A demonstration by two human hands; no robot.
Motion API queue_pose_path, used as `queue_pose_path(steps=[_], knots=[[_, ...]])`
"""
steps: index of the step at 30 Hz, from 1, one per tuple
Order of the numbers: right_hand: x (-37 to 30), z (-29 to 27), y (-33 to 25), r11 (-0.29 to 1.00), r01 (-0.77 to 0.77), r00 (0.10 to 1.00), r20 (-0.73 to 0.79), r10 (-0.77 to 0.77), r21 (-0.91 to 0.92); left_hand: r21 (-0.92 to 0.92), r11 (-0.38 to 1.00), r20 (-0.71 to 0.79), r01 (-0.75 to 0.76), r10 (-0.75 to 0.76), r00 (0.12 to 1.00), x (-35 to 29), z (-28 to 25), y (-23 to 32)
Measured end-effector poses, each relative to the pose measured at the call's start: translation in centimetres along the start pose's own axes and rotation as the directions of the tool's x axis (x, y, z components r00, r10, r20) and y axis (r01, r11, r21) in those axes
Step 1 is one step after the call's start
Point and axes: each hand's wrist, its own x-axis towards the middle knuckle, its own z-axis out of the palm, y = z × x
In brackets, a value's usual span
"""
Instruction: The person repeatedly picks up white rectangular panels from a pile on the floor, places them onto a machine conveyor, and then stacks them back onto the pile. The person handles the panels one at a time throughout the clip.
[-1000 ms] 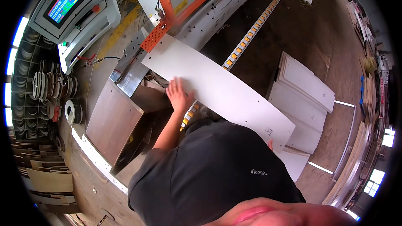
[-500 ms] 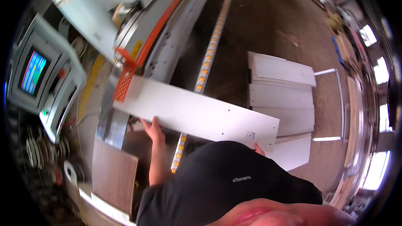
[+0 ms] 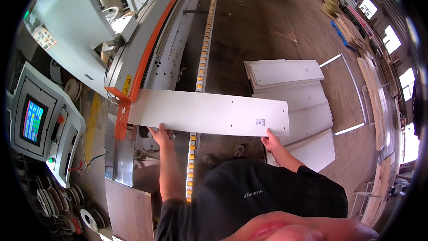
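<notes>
A long white board [image 3: 191, 114] with small drilled holes and a printed label lies across the roller rail [image 3: 192, 151], its left end against the orange guard [image 3: 121, 120] of the machine. My left hand [image 3: 161, 134] grips the board's near edge toward its left end, thumb and a finger on the top. At the right end, my right hand [image 3: 271, 142] holds the near edge, thumb on top beside the label. The fingers beneath the board are hidden.
White boards [image 3: 294, 102] lie stacked at the right beside a white metal frame [image 3: 354, 78]. To the left stands a control panel [image 3: 33, 120] with a lit screen. Edge-band rolls [image 3: 58, 201] sit below it. A brown board [image 3: 129, 209] lies at the lower left.
The board has turned slightly, its right end swinging away from me to lie straighter across the rail. Both hands remain on it, and more of my right hand and forearm shows.
</notes>
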Motion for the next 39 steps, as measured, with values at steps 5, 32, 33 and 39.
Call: queue_pose_path(steps=[5,32,33,39], knots=[[-0.2,2.4,-1.5,0.990,0.080,0.985,0.162,-0.061,-0.115,0.189,0.982,0.117,0.008,-0.031,0.993,1.4,0.2,1.6],[12.2,-27.7,10.0,0.262,0.421,0.898,0.360,-0.252,-0.868,0.168,-0.072,0.904,-0.983,-0.387,0.183,-28.7,21.3,-3.3],[12.7,-28.4,10.4,0.033,0.351,0.907,0.331,-0.262,-0.936,-0.018,-0.028,0.976,-0.999,-0.219,-0.011,-32.7,24.6,1.5],[10.2,-23.2,-0.3,0.572,0.046,0.991,0.111,0.080,-0.819,-0.335,-0.262,0.928,-0.905,0.071,-0.365,-46.4,30.8,10.3]])
